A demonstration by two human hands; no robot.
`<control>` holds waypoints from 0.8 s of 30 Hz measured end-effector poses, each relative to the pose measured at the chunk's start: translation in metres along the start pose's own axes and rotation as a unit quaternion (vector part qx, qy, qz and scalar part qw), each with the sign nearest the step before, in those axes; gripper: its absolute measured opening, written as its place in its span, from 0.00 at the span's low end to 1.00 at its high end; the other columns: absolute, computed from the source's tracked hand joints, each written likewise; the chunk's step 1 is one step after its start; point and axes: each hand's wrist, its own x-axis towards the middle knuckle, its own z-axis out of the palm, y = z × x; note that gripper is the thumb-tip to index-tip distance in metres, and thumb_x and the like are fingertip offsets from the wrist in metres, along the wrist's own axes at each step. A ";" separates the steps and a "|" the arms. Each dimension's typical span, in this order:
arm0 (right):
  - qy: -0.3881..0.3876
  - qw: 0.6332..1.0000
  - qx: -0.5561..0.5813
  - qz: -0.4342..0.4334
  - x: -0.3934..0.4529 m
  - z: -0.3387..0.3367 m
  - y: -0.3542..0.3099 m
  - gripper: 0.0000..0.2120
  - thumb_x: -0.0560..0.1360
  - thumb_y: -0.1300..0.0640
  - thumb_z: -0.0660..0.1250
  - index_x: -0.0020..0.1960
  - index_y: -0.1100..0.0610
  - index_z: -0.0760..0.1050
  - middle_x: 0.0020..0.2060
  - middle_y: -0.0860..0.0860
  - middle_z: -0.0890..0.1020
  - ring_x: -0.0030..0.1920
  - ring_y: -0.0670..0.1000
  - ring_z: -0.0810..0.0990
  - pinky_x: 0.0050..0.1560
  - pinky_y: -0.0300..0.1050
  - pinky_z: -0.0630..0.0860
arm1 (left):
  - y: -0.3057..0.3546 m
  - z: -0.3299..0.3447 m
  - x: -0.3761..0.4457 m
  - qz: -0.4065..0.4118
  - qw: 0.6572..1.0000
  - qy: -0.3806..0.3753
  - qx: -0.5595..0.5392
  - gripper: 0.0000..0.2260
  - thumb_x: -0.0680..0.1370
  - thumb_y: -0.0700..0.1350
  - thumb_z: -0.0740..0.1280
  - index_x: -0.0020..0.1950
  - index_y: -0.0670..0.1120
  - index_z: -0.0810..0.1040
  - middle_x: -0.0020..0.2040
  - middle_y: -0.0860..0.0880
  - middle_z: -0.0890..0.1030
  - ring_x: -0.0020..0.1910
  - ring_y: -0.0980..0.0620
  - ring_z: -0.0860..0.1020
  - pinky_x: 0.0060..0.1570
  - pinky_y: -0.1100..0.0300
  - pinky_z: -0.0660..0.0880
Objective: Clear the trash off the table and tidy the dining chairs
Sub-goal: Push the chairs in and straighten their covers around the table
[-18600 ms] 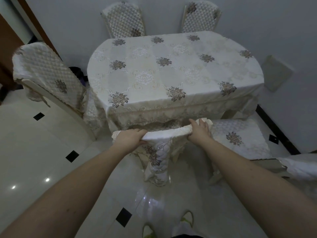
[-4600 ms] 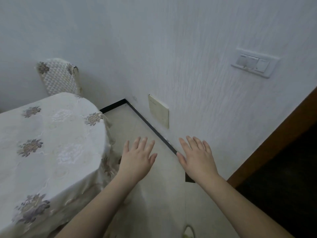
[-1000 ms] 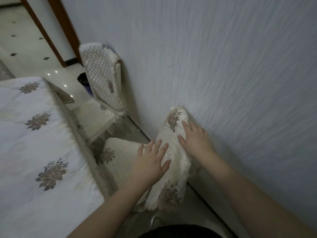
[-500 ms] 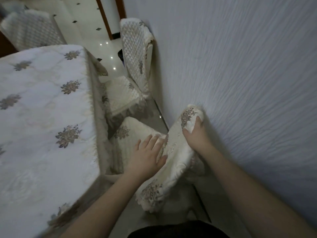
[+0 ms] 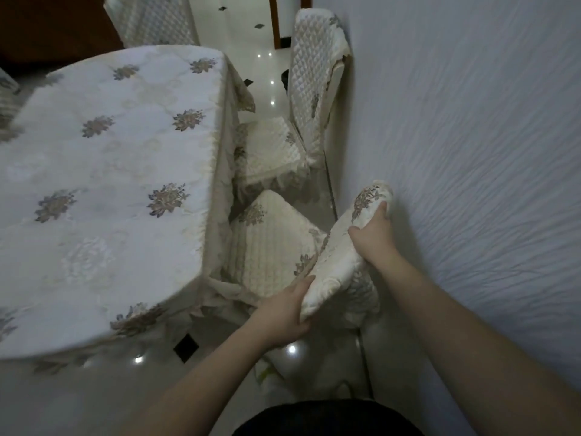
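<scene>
table (image 5: 103, 171): left of frame, covered with cream floral tablecloth, top bare, cloth hanging down the right edge.
far chairs: one quilted chair back (image 5: 151, 20) behind the table at top; second covered chair (image 5: 314, 86) at top centre, back against the wall, seat cushion toward the table.
floor (image 5: 94, 391): glossy white tile, black diamond inlays, light glints.
near chair seat (image 5: 270, 243): quilted cream cushion, partly tucked under the hanging tablecloth, just right of the table edge.
left hand (image 5: 283, 313): closed around the lower near corner of the near chair backrest (image 5: 342, 250), thumb on top, fingers wrapped under the fabric.
backrest: cream embroidered cover, running diagonally from lower left up toward the wall, top end close to or touching the wall, cannot tell which.
right hand (image 5: 372, 237): clamped on the upper part of the same backrest, fingers curled over the edge beside the floral patch.
hands: apart, both gripping one chair.
wall (image 5: 471, 152): textured white, fills the right side.
bottom: dark clothing at the frame edge.
</scene>
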 end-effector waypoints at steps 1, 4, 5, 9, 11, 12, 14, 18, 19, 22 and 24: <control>-0.006 1.000 -0.006 -0.004 0.005 -0.002 -0.002 0.45 0.73 0.54 0.67 0.78 0.56 0.41 0.71 0.62 0.64 0.68 0.63 0.68 0.65 0.53 0.68 | 0.003 0.000 0.003 -0.006 1.000 0.009 -0.003 0.38 0.73 0.54 0.66 0.77 0.58 0.49 0.71 0.49 0.70 0.64 0.46 0.74 0.59 0.55 0.73; -0.022 0.999 -0.022 -0.022 0.019 -0.006 -0.010 0.44 0.74 0.54 0.67 0.78 0.56 0.41 0.72 0.62 0.63 0.68 0.62 0.67 0.64 0.50 0.67 | 0.013 -0.005 0.012 -0.011 0.999 0.039 -0.004 0.34 0.76 0.50 0.63 0.78 0.55 0.49 0.71 0.47 0.71 0.64 0.44 0.73 0.57 0.55 0.71; -0.026 0.999 -0.030 -0.030 0.024 -0.006 -0.013 0.44 0.74 0.54 0.67 0.78 0.57 0.41 0.72 0.63 0.63 0.68 0.62 0.67 0.64 0.50 0.67 | 0.016 -0.006 0.015 -0.011 0.999 0.052 0.001 0.33 0.76 0.49 0.63 0.78 0.53 0.50 0.70 0.46 0.71 0.63 0.44 0.73 0.56 0.56 0.70; -0.046 0.996 -0.048 -0.055 0.041 -0.004 -0.028 0.44 0.73 0.53 0.66 0.78 0.56 0.42 0.69 0.63 0.66 0.65 0.63 0.70 0.61 0.50 0.70 | 0.020 -0.009 0.023 -0.030 0.996 0.083 0.027 0.32 0.77 0.47 0.60 0.78 0.50 0.50 0.68 0.44 0.73 0.60 0.42 0.74 0.54 0.54 0.70; -0.055 0.995 -0.049 -0.071 0.050 -0.002 -0.036 0.44 0.73 0.53 0.66 0.79 0.55 0.42 0.69 0.63 0.67 0.66 0.62 0.70 0.61 0.49 0.70 | 0.022 -0.010 0.028 -0.035 0.994 0.097 0.042 0.32 0.77 0.47 0.59 0.79 0.49 0.49 0.67 0.43 0.73 0.59 0.41 0.75 0.54 0.53 0.70; -0.057 0.994 -0.052 -0.081 0.055 -0.002 -0.040 0.44 0.73 0.53 0.66 0.79 0.55 0.42 0.69 0.63 0.67 0.66 0.62 0.70 0.61 0.49 0.69 | 0.023 -0.012 0.032 -0.037 0.992 0.107 0.048 0.31 0.78 0.47 0.59 0.79 0.49 0.49 0.66 0.43 0.74 0.58 0.41 0.75 0.54 0.53 0.70; -0.063 0.991 -0.061 -0.098 0.065 0.000 -0.051 0.43 0.74 0.53 0.66 0.79 0.55 0.43 0.69 0.63 0.67 0.67 0.62 0.69 0.62 0.48 0.68 | 0.023 -0.014 0.042 -0.047 0.990 0.124 0.040 0.31 0.78 0.47 0.59 0.78 0.49 0.50 0.65 0.43 0.75 0.57 0.41 0.76 0.53 0.52 0.70; -0.080 0.988 -0.065 -0.118 0.085 0.004 -0.072 0.43 0.74 0.53 0.66 0.79 0.56 0.43 0.69 0.63 0.67 0.67 0.62 0.69 0.60 0.47 0.68 | 0.021 -0.020 0.060 -0.071 0.988 0.139 0.001 0.31 0.78 0.48 0.59 0.78 0.51 0.50 0.64 0.43 0.75 0.53 0.38 0.78 0.48 0.49 0.72; -0.083 0.987 -0.064 -0.118 0.090 0.005 -0.076 0.43 0.74 0.53 0.66 0.79 0.56 0.43 0.69 0.64 0.68 0.67 0.62 0.69 0.60 0.46 0.68 | 0.019 -0.023 0.066 -0.073 0.988 0.139 0.001 0.31 0.78 0.49 0.59 0.78 0.51 0.49 0.64 0.43 0.74 0.52 0.38 0.78 0.48 0.49 0.73; -0.091 0.986 -0.063 -0.122 0.104 0.012 -0.087 0.42 0.74 0.53 0.66 0.79 0.55 0.43 0.70 0.63 0.67 0.67 0.62 0.68 0.61 0.47 0.67 | 0.011 -0.032 0.077 -0.073 0.987 0.144 0.009 0.31 0.78 0.50 0.60 0.78 0.52 0.49 0.64 0.44 0.75 0.52 0.39 0.78 0.47 0.50 0.72; -0.091 0.987 -0.065 -0.117 0.113 0.016 -0.093 0.42 0.74 0.53 0.66 0.79 0.54 0.43 0.70 0.62 0.67 0.68 0.62 0.69 0.62 0.47 0.67 | 0.005 -0.039 0.086 -0.067 0.987 0.142 0.019 0.31 0.77 0.51 0.60 0.78 0.53 0.51 0.62 0.45 0.76 0.51 0.40 0.79 0.46 0.51 0.73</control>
